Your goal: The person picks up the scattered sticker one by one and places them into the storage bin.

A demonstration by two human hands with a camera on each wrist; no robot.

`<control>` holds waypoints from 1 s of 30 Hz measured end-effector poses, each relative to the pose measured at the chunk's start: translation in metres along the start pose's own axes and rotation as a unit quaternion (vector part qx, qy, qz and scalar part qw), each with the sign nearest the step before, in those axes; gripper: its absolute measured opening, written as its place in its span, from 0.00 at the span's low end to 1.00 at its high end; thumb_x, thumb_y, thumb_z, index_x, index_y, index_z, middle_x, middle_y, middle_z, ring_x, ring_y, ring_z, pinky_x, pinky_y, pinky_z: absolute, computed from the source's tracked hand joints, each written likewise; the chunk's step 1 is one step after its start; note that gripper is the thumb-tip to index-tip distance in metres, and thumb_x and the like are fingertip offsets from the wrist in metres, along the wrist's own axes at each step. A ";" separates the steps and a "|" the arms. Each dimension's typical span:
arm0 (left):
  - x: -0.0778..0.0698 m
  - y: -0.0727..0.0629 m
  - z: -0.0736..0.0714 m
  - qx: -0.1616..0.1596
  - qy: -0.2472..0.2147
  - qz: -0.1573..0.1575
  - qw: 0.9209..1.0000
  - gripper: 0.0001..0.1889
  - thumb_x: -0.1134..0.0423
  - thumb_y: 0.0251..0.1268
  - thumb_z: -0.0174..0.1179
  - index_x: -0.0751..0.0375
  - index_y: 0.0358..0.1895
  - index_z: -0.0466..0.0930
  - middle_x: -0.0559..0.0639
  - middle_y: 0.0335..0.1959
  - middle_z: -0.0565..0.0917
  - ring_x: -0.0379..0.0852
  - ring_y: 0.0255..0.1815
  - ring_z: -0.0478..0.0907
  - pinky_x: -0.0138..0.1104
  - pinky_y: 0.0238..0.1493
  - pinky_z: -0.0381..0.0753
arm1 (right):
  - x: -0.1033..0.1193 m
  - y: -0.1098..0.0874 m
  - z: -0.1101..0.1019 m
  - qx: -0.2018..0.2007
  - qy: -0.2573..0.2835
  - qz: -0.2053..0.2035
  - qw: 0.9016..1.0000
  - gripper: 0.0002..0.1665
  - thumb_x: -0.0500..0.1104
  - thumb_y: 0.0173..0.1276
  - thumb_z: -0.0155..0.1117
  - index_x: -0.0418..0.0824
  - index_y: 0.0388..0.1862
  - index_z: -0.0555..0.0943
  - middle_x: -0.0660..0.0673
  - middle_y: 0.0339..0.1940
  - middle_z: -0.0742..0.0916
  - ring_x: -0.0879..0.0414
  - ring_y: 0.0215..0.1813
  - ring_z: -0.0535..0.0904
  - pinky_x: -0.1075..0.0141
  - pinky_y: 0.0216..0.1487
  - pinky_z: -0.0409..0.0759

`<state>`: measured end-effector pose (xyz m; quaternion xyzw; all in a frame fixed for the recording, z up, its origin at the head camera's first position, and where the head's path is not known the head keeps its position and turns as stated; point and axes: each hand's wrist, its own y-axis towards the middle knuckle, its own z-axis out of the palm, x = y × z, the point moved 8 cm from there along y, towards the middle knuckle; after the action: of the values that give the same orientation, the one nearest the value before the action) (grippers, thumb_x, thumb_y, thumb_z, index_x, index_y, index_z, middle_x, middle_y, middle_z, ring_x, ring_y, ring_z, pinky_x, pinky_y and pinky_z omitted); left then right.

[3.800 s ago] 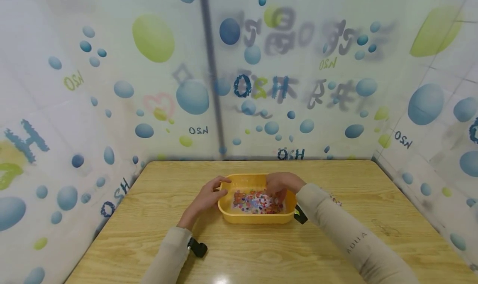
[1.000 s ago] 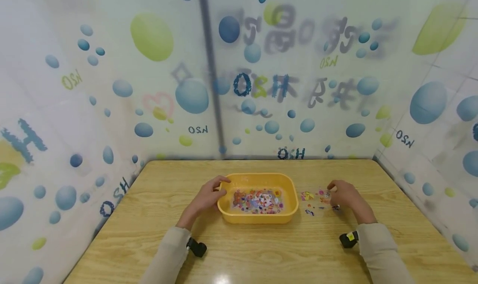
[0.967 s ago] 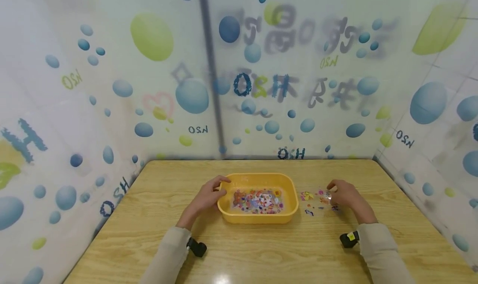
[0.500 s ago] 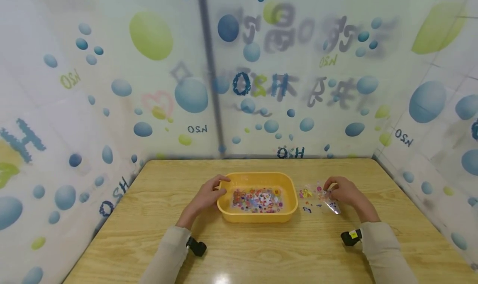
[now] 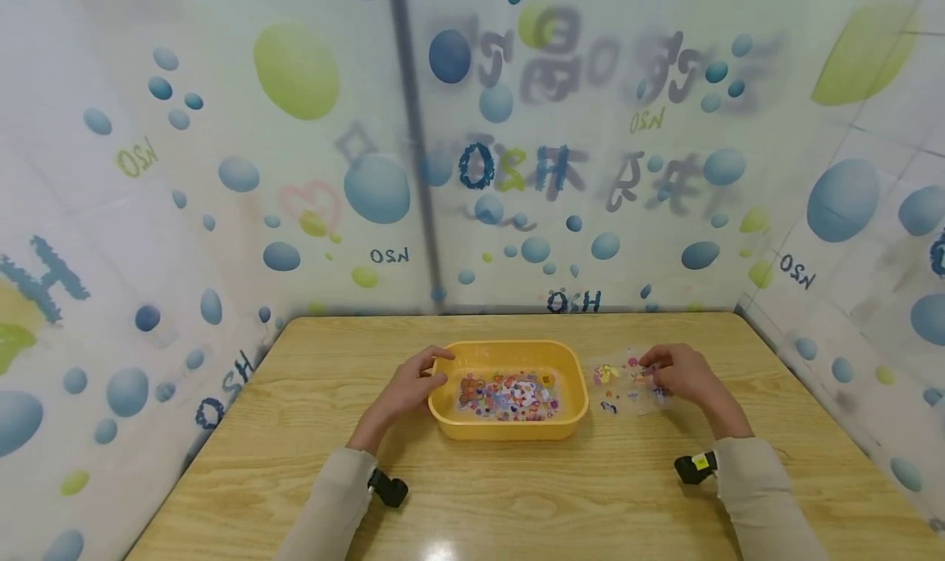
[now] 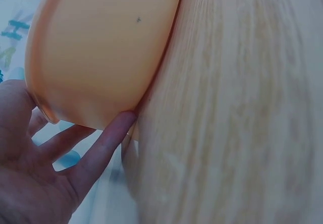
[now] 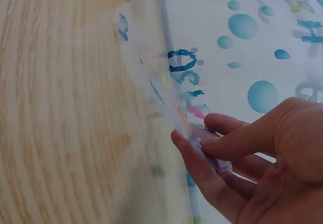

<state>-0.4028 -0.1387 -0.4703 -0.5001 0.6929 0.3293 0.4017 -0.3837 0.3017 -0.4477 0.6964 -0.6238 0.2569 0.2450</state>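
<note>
A yellow plastic basin (image 5: 509, 431) stands on the table. Colourful printed clear plastic (image 5: 509, 397) lies on its floor; whether it is one piece or several I cannot tell. My left hand (image 5: 408, 385) grips the basin's left end; in the left wrist view, a fingertip (image 6: 123, 119) touches the outer wall near the base. To the basin's right, my right hand (image 5: 685, 375) pinches a thin clear plastic sheet (image 5: 618, 385) with small colourful pictures. In the right wrist view the sheet (image 7: 156, 90) tilts away from the thumb and fingers, its far end near the basin.
The wood-grain table (image 5: 509, 503) extends around the basin on all sides. Behind it and to both sides hangs a pale curtain (image 5: 354, 93) printed with blue and green bubbles. A black wrist camera (image 5: 388, 489) sits on the left wrist, another (image 5: 696, 467) on the right.
My right hand was inside the basin, then moved right to the clear sheet on the table. It now holds the sheet by its right side, slightly raised. The left hand stays put.
</note>
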 end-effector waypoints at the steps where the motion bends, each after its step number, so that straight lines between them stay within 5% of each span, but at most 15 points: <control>1: 0.000 0.000 0.000 -0.001 0.000 0.000 1.000 0.17 0.64 0.74 0.59 0.53 0.64 0.79 0.65 0.74 0.72 0.63 0.61 0.80 0.42 0.26 0.85 | 0.001 -0.001 -0.002 -0.003 0.003 0.000 1.000 0.19 0.29 0.63 0.59 0.28 0.53 0.83 0.29 0.48 0.88 0.50 0.36 0.78 0.61 0.32 0.77; 16: 0.001 -0.001 -0.001 -0.006 0.003 0.000 1.000 0.17 0.64 0.75 0.58 0.52 0.64 0.79 0.66 0.76 0.71 0.68 0.66 0.77 0.39 0.29 0.86 | 0.017 -0.011 -0.034 -0.086 0.018 -0.017 0.996 0.22 0.29 0.66 0.58 0.27 0.59 0.81 0.26 0.53 0.87 0.56 0.37 0.85 0.64 0.32 0.83; 24: 0.004 0.000 -0.001 -0.008 0.007 -0.012 1.000 0.17 0.64 0.75 0.58 0.50 0.63 0.79 0.64 0.76 0.70 0.67 0.66 0.78 0.39 0.27 0.87 | 0.031 -0.019 -0.049 -0.111 0.024 -0.017 0.993 0.21 0.31 0.69 0.60 0.27 0.60 0.81 0.26 0.55 0.86 0.41 0.48 0.86 0.66 0.28 0.78; 30: 0.005 0.000 -0.001 -0.009 0.002 -0.014 1.000 0.17 0.64 0.75 0.58 0.49 0.62 0.80 0.64 0.76 0.71 0.67 0.66 0.77 0.40 0.27 0.86 | 0.044 -0.023 -0.056 -0.124 0.027 -0.033 0.991 0.20 0.30 0.69 0.56 0.27 0.58 0.83 0.25 0.55 0.86 0.38 0.48 0.87 0.66 0.28 0.80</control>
<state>-0.4038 -0.1415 -0.4739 -0.5139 0.6839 0.3288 0.4001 -0.3593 0.3086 -0.3778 0.6738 -0.6206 0.1873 0.3546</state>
